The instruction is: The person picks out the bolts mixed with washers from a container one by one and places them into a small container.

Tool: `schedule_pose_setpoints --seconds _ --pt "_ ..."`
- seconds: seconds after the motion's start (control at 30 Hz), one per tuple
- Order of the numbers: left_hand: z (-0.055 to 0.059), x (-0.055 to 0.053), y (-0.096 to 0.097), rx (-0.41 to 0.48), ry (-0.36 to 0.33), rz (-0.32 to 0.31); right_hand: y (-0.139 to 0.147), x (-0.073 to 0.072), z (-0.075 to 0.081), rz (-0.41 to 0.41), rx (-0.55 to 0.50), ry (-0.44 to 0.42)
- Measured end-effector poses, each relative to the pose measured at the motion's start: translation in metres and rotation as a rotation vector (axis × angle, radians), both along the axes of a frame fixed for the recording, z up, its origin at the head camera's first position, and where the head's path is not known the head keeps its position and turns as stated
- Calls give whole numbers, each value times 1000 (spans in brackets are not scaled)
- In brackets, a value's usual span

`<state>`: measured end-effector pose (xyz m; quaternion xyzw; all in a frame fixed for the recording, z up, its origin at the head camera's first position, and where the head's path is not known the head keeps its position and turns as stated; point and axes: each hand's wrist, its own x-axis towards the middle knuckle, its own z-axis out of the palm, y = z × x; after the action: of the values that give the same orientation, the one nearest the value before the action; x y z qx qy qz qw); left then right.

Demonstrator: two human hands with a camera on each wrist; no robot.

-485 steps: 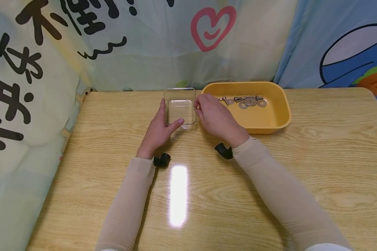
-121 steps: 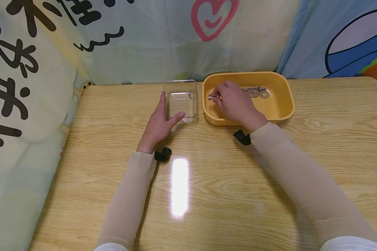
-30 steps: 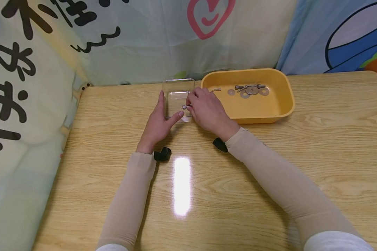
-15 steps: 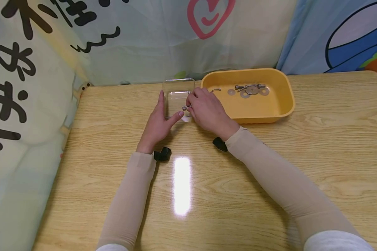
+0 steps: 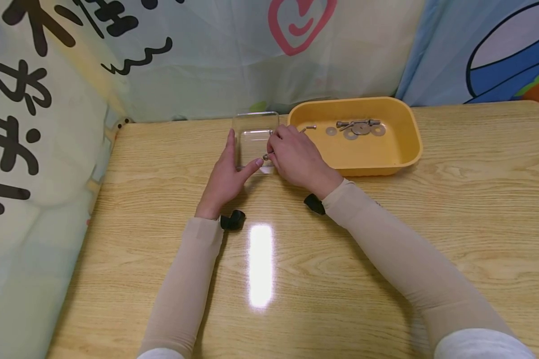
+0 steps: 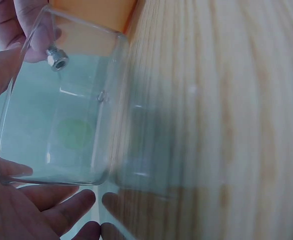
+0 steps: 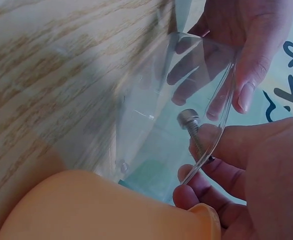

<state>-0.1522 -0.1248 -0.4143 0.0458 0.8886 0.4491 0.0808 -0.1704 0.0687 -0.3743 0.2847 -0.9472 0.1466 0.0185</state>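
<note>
At the clear box point(image 5: 255, 114), I see the right grip point(image 5: 298, 157) pinching a bolt point(image 7: 188, 119); left grip point(image 5: 224, 177) spread alongside, fingers straight. Right wrist view shows the threaded shank point(image 7: 195, 137); only head view shows washers point(image 5: 363, 129) in the yellow tub point(image 5: 368, 155).

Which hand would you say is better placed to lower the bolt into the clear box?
Probably the right hand: it pinches the bolt at the clear box rim, while the left hand rests against it.

Left arm point(image 5: 179, 289) angled toward 1 o'clock, right arm point(image 5: 400, 264) toward 10
Left grip point(image 5: 223, 182) spread, thumb point(image 5: 253, 167) at 2 o'clock; right grip point(image 5: 300, 162) pinching, fingertips point(image 5: 274, 142) at 10 o'clock
</note>
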Motion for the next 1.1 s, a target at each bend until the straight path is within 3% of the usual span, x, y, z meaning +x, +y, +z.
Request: schedule_pose_setpoints --seconds 1.1 --pt "3 1 0 -15 -10 2 3 -1 4 14 -23 -62"
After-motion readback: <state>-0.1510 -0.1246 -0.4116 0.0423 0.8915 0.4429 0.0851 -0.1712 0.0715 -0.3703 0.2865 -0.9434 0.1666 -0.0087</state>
